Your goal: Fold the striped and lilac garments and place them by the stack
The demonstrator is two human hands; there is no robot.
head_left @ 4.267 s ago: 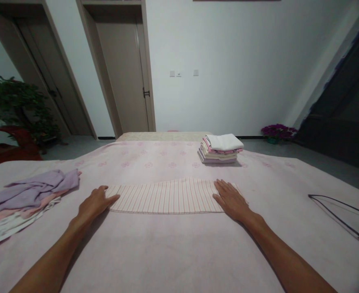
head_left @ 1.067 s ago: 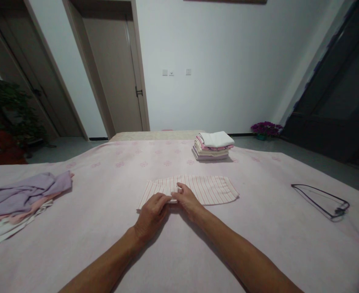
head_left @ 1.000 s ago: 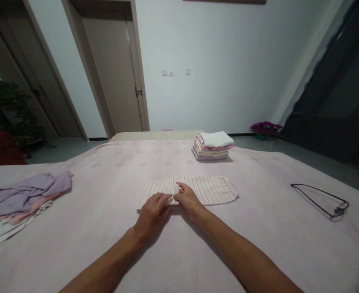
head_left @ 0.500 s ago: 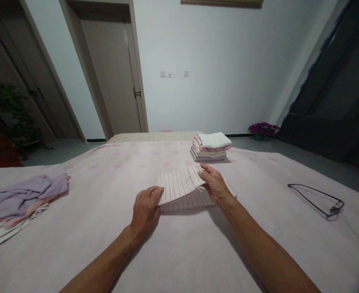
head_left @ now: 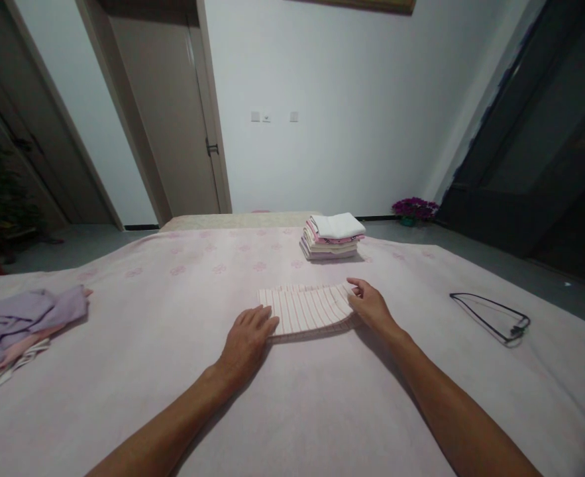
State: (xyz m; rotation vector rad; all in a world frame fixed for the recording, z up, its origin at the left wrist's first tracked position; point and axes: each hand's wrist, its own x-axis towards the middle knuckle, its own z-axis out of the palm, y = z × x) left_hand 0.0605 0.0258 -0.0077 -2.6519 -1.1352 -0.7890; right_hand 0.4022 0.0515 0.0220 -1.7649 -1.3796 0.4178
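A folded white cloth with thin pink stripes (head_left: pixel 312 310) lies in front of me on the bed-like, pink-sheeted surface (head_left: pixel 292 411). My left hand (head_left: pixel 249 334) rests fairly flat on the cloth's left end, fingers stretched over its edge. At the opposite end, my right hand (head_left: pixel 370 305) pinches the right edge between thumb and fingers, holding that side slightly raised. The upper layer covers most of the layer below, which shows as a narrow strip along the near side. Whether the cloth is a garment or a towel cannot be made out.
Beyond the cloth stands a neat stack of folded cloths (head_left: pixel 332 237), white on top. A loose heap of purple, peach and white cloths (head_left: pixel 28 324) lies at far left. A thin black frame-like object (head_left: pixel 493 318) lies at right. Purple flowers (head_left: pixel 414 209) stand on the floor.
My right hand has moved right and lowered the upper layer, spreading it over the lower one. My left hand has shifted slightly right onto the cloth's left end. The view has turned slightly.
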